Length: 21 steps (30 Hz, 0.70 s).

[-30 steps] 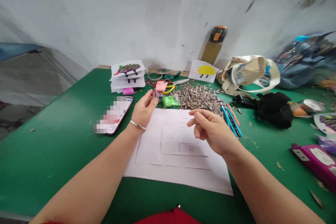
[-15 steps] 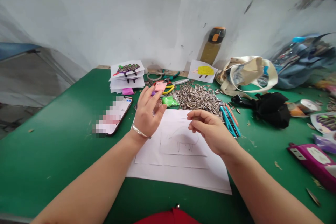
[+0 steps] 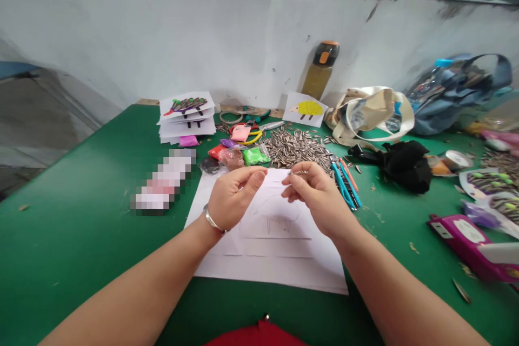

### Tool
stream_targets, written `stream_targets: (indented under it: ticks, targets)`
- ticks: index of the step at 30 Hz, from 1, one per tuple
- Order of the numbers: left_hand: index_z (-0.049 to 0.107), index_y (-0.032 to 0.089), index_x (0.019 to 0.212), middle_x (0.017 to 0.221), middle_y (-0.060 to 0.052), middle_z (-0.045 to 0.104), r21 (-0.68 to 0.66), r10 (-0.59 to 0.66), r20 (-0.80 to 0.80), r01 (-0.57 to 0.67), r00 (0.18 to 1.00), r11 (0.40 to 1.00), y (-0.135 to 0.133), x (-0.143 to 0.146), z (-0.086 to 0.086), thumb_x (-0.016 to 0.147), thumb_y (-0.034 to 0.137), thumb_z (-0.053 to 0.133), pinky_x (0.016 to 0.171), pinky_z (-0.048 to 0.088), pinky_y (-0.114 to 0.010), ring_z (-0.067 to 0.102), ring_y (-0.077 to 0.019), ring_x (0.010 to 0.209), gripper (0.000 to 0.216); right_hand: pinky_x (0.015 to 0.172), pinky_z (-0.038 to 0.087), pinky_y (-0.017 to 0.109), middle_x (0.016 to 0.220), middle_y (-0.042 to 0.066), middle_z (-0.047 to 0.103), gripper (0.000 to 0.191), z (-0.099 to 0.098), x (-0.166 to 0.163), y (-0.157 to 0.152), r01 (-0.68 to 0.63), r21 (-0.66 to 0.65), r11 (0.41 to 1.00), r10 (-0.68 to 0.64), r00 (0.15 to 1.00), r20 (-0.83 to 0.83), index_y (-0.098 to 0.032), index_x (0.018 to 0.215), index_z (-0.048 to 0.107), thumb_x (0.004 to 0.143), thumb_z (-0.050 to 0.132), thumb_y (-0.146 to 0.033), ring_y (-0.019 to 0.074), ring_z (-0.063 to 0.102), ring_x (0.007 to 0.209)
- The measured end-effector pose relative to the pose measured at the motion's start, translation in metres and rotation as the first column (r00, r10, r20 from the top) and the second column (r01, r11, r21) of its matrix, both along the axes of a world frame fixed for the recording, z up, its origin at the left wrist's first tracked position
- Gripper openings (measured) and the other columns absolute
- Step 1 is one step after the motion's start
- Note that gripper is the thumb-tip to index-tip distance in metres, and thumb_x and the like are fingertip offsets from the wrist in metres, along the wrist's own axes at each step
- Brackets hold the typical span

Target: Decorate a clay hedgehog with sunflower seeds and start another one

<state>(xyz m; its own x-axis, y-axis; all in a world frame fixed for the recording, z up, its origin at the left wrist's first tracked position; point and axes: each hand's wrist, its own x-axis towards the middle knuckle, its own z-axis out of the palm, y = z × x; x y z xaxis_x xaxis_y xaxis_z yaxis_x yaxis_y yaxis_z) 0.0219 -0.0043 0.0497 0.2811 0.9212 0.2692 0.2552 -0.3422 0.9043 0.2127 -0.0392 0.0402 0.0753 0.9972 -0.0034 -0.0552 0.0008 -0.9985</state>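
My left hand (image 3: 237,198), with a silver bracelet (image 3: 213,221) at the wrist, is held over the left part of the white paper sheets (image 3: 271,272). Its fingers are curled, thumb pressed against them; whatever they hold, if anything, is hidden. Across a small gap, my right hand (image 3: 314,197) pinches thumb and forefinger together, and something too small to name may sit at the tips. Below both hands lies a pencil drawing (image 3: 278,221) of a rounded animal with legs. Beyond them are a heap of sunflower seeds (image 3: 302,147) and bagged coloured clay, including a green packet (image 3: 256,155).
A pixelated phone (image 3: 164,184) lies left on the green table (image 3: 93,238). Finished hedgehog cards (image 3: 187,111), scissors (image 3: 267,126), a yellow hedgehog picture (image 3: 305,109) and a bottle (image 3: 320,71) stand behind. Right are blue cutters (image 3: 344,186), a black pouch (image 3: 407,166) and a magenta case (image 3: 462,243).
My left hand has come down and back from the clay packets, its spread fingers now curled in. My right hand stays pinched over the paper. The view has turned slightly right.
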Motion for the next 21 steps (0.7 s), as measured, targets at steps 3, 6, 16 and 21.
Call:
stream_targets:
  ticks: [3,6,16,21]
  targets:
    - [0.073,0.017,0.095,0.103,-0.009,0.072,-0.347,-0.017,0.306,0.128,0.952,0.929,-0.002,0.006,-0.001,0.086,0.051,0.062,0.087,0.053,-0.039,0.066,-0.0242,0.099,0.037,0.089,0.055,0.041,0.115,0.007,0.067,0.034,-0.003,-0.002,-0.002,0.030,0.179,0.983,-0.066,0.978,0.198,-0.025,0.124,0.053,0.091,0.056,-0.030,0.0201,0.066,0.102]
    - [0.070,0.016,0.102,0.108,-0.011,0.070,-0.654,0.103,0.526,0.325,0.844,0.683,-0.008,0.016,0.002,0.086,0.054,0.061,0.089,0.052,-0.039,0.063,-0.0240,0.105,0.041,0.108,0.041,0.048,0.138,0.008,0.055,0.042,-0.007,-0.009,-0.008,-0.077,0.387,0.919,-0.143,0.849,0.509,-0.028,0.138,0.045,0.097,0.044,-0.027,0.0220,0.050,0.129]
    - [0.062,0.013,0.119,0.114,-0.014,0.067,-0.635,0.135,0.756,0.667,0.640,0.389,-0.018,0.022,0.013,0.098,0.057,0.028,0.083,0.051,-0.031,0.065,-0.0214,0.100,0.060,0.116,0.015,0.062,0.157,0.012,0.028,0.061,-0.014,-0.022,-0.015,-0.331,0.308,0.892,-0.214,0.292,0.932,-0.014,0.150,0.029,0.099,0.030,-0.047,0.0324,0.013,0.147]
    - [0.062,0.015,0.118,0.116,-0.016,0.067,-0.578,0.117,0.791,0.671,0.601,0.463,-0.018,0.018,0.012,0.084,0.078,0.033,0.096,0.045,-0.043,0.058,-0.0314,0.116,0.077,0.118,0.010,0.058,0.160,0.015,0.015,0.085,-0.011,-0.030,-0.024,-0.503,0.326,0.800,-0.176,0.322,0.930,-0.014,0.155,-0.004,0.094,0.032,-0.061,0.0299,0.004,0.148]
